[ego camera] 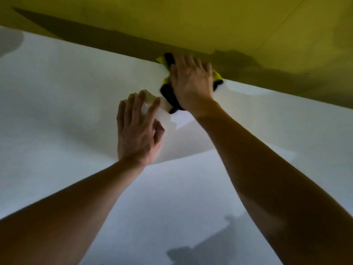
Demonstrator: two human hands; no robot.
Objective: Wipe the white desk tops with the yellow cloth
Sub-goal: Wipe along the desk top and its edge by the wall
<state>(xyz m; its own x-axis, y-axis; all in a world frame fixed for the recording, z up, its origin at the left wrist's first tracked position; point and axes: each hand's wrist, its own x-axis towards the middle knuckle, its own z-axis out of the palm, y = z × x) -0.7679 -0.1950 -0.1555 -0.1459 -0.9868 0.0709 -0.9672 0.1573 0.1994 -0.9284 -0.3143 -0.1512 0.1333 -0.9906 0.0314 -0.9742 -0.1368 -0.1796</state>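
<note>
The white desk top (57, 96) fills most of the view. At its far edge lies the yellow cloth (217, 75), which also has black parts and is mostly hidden under my right hand (193, 83). That hand presses flat on the cloth with straight, spread fingers, right where the desk meets the yellow panel. My left hand (137, 129) rests on the desk just left of the cloth, fingers extended and thumb bent inward, holding nothing. A pale glossy patch shows under its fingertips; I cannot tell what it is.
A yellow panel (210, 20) rises along the back of the desk, with a dark shadow at its base. Both forearms stretch forward from the bottom corners. Shadows fall on the near desk surface (200, 245).
</note>
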